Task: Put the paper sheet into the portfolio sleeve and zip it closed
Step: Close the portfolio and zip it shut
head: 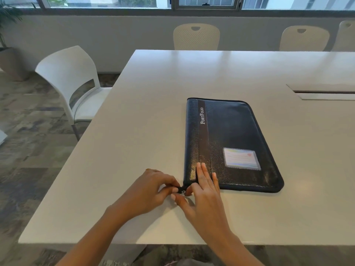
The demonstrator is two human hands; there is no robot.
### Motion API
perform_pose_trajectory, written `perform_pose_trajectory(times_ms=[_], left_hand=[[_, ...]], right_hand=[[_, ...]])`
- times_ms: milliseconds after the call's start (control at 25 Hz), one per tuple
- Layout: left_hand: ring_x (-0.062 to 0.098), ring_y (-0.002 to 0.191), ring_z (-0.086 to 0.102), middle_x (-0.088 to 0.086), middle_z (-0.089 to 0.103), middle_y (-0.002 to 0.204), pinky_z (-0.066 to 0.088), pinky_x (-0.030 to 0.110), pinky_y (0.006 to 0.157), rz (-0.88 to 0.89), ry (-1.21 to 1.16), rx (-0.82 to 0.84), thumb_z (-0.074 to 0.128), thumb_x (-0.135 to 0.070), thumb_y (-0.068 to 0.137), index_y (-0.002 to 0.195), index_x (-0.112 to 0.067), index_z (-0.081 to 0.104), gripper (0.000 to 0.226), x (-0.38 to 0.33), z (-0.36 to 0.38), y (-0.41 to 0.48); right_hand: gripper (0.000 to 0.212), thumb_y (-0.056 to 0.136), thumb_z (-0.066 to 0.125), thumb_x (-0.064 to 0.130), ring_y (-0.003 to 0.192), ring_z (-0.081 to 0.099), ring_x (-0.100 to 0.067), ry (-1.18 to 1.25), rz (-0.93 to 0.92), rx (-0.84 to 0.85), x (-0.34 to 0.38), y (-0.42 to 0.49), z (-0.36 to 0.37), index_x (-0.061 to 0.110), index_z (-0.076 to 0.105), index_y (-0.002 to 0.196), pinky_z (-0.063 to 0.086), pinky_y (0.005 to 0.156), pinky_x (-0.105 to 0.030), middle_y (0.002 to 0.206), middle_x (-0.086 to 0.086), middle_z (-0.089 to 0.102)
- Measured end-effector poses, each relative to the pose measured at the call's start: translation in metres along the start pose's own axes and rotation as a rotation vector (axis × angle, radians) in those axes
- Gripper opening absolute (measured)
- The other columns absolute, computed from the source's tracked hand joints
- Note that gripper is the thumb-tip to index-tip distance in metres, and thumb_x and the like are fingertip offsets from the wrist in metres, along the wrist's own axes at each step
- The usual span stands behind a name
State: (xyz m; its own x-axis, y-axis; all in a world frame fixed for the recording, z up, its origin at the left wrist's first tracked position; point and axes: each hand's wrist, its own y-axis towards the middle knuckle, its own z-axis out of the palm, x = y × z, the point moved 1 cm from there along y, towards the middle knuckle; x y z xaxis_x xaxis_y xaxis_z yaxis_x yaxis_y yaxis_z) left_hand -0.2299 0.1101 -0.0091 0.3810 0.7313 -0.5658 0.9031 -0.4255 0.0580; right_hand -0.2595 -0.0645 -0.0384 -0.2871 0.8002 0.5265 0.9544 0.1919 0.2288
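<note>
A black leather portfolio sleeve (230,139) lies flat and closed on the white table (153,112), with "PortFolio" lettering along its spine and a clear label pocket (241,158) near its front. My left hand (151,191) pinches the small zipper pull (182,191) at the sleeve's near left corner. My right hand (201,192) rests with fingers flat on that corner, its thumb beside the pull. No paper sheet is visible.
A white chair (71,83) stands at the table's left side. Two cream chairs (196,36) line the far edge. A cable slot (324,92) is set in the tabletop at the right. A potted plant (7,45) stands far left.
</note>
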Motion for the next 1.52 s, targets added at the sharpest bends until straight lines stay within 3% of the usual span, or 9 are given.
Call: perform_pose_trajectory(times_ms=[120,200,360,560,760,1040,1280,1400,1520], left_hand=[[-0.009,0.086,0.058,-0.036,0.059,0.079,0.039,0.002,0.079,-0.039,-0.096,0.023,0.063,-0.029,0.091,0.096,-0.033,0.073,0.012,-0.001,-0.002,0.0],[-0.007,0.086,0.058,-0.038,0.058,0.077,0.041,0.003,0.077,-0.056,-0.111,0.03,0.065,-0.029,0.089,0.097,-0.032,0.075,0.013,-0.001,-0.003,0.002],[-0.003,0.077,0.058,-0.031,0.061,0.078,0.026,0.009,0.09,-0.057,-0.007,-0.009,0.065,-0.03,0.089,0.095,-0.032,0.074,0.011,-0.003,-0.004,0.006],[0.002,0.077,0.059,-0.014,0.073,0.088,0.022,0.029,0.109,-0.046,0.166,-0.031,0.063,-0.028,0.091,0.099,-0.032,0.072,0.013,-0.001,-0.008,0.007],[0.0,0.076,0.053,-0.015,0.071,0.09,0.016,0.029,0.113,-0.056,0.248,0.026,0.059,-0.031,0.093,0.105,-0.035,0.069,0.016,-0.005,-0.006,0.011],[0.0,0.073,0.051,-0.016,0.071,0.089,0.02,0.034,0.115,-0.001,0.282,0.079,0.059,-0.03,0.093,0.102,-0.035,0.07,0.015,-0.017,0.001,0.017],[0.002,0.085,0.06,-0.016,0.072,0.091,0.019,0.039,0.116,-0.011,0.286,0.055,0.063,-0.033,0.089,0.098,-0.034,0.07,0.012,-0.025,0.004,0.013],[0.003,0.097,0.059,-0.019,0.069,0.101,0.027,0.046,0.113,0.074,0.3,0.015,0.056,-0.053,0.084,0.107,-0.037,0.066,0.03,-0.039,0.013,0.02],[0.016,0.122,0.051,-0.008,0.057,0.131,0.033,0.044,0.11,0.157,0.33,-0.025,0.052,-0.067,0.079,0.131,-0.033,0.055,0.063,-0.054,0.03,0.033]], right_hand=[[0.031,0.088,0.062,0.045,0.149,0.011,-0.026,0.009,0.034,-0.013,0.0,-0.001,0.002,0.015,0.069,0.084,0.004,0.12,-0.038,0.156,-0.013,0.024],[0.019,0.086,0.067,0.033,0.148,0.008,-0.025,0.019,0.041,-0.022,-0.001,-0.001,0.003,0.014,0.069,0.085,0.001,0.119,-0.036,0.156,-0.015,0.025],[0.01,0.087,0.068,0.019,0.146,0.015,-0.029,0.052,0.023,-0.055,-0.002,-0.001,0.001,0.011,0.072,0.083,0.005,0.118,-0.04,0.152,-0.016,0.033],[0.014,0.089,0.067,0.019,0.145,0.018,-0.028,0.055,0.026,-0.087,-0.01,-0.004,-0.006,0.01,0.074,0.08,0.009,0.118,-0.044,0.149,-0.015,0.038],[0.012,0.085,0.072,0.015,0.144,0.025,-0.032,0.046,0.061,-0.124,-0.028,-0.009,-0.019,0.012,0.072,0.073,0.015,0.116,-0.049,0.146,-0.017,0.042],[0.006,0.079,0.078,0.013,0.141,0.032,-0.034,0.042,0.133,-0.171,-0.058,-0.024,-0.039,0.014,0.074,0.075,0.022,0.114,-0.05,0.144,-0.017,0.045],[0.005,0.077,0.08,0.012,0.139,0.035,-0.035,0.059,0.131,-0.208,-0.065,-0.032,-0.045,0.015,0.075,0.078,0.023,0.113,-0.053,0.143,-0.018,0.048],[0.005,0.076,0.08,0.013,0.14,0.036,-0.032,0.047,0.12,-0.195,-0.067,-0.034,-0.045,0.015,0.075,0.075,0.025,0.114,-0.052,0.143,-0.018,0.049],[0.006,0.075,0.08,0.015,0.141,0.034,-0.032,0.027,0.099,-0.177,-0.065,-0.034,-0.046,0.016,0.074,0.075,0.02,0.114,-0.05,0.143,-0.017,0.05]])
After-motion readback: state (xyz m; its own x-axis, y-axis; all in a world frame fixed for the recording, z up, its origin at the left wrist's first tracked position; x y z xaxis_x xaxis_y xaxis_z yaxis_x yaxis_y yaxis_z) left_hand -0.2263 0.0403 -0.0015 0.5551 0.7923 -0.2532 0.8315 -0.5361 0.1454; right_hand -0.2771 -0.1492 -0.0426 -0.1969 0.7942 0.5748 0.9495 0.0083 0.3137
